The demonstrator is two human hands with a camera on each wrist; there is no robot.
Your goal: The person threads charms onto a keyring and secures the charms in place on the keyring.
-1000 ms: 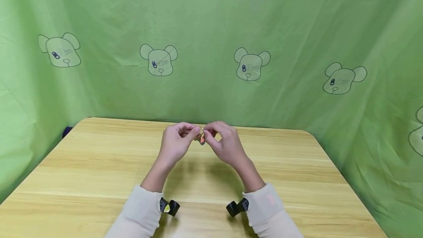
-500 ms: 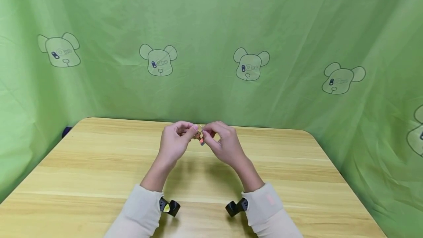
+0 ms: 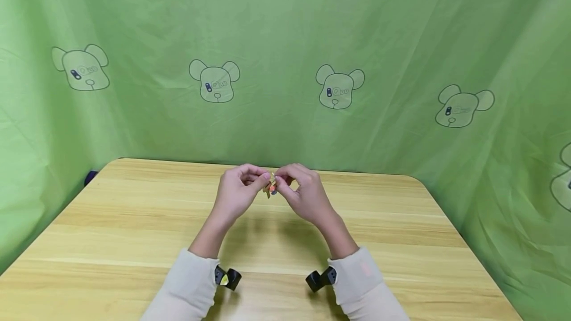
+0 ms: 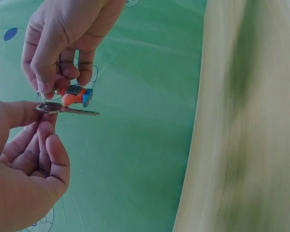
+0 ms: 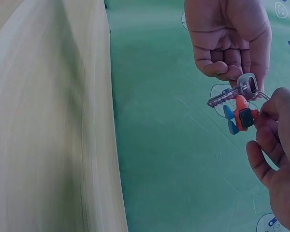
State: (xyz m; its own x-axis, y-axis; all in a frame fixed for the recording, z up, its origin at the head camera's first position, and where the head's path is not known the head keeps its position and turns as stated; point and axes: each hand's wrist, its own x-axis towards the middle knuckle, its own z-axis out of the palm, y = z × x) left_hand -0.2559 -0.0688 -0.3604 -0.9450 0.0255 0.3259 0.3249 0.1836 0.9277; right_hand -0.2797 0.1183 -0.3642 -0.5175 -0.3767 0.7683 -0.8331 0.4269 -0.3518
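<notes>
Two bare hands meet above the far part of a wood-grain surface (image 3: pixel 134 222). The left hand (image 3: pixel 238 192) pinches one metal key (image 5: pixel 233 93) by its head; the right hand's (image 3: pixel 305 194) fingers grip the wire loop joining it to one orange-and-blue figure (image 5: pixel 243 116). Whether that loop is a single ring or two is hard to tell. Behind hangs a green curtain (image 3: pixel 276 28) printed with four whole bear heads (image 3: pixel 217 84) and one cropped.
</notes>
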